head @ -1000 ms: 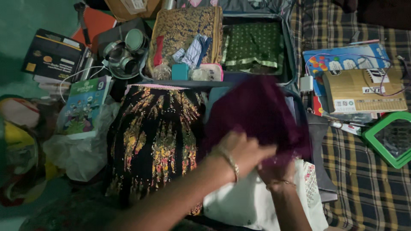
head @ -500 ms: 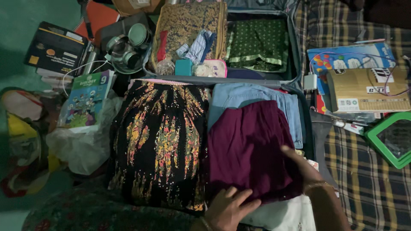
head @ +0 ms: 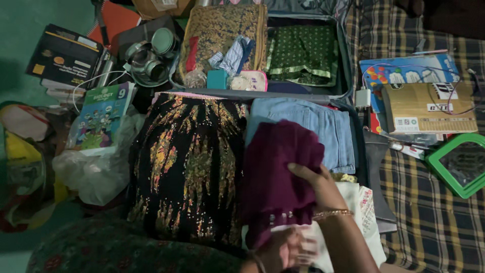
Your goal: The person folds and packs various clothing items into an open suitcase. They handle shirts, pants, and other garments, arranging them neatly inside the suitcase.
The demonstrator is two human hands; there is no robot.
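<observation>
The maroon cloth [head: 280,172], lying flat half a second ago, is now bunched narrower over the white cloth [head: 353,222] beside the folded jeans [head: 323,126]. Right hand [head: 323,189] fingers grip its edge; left hand [head: 285,250] fingers clench its lower hem.

Bare forearms, thin gold bangle [head: 332,214]

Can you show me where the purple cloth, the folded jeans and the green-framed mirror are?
purple cloth [head: 278,167], head view, middle of the fold.
folded jeans [head: 323,124], head view, upper flat part.
green-framed mirror [head: 438,167], head view, left frame edge.
</observation>
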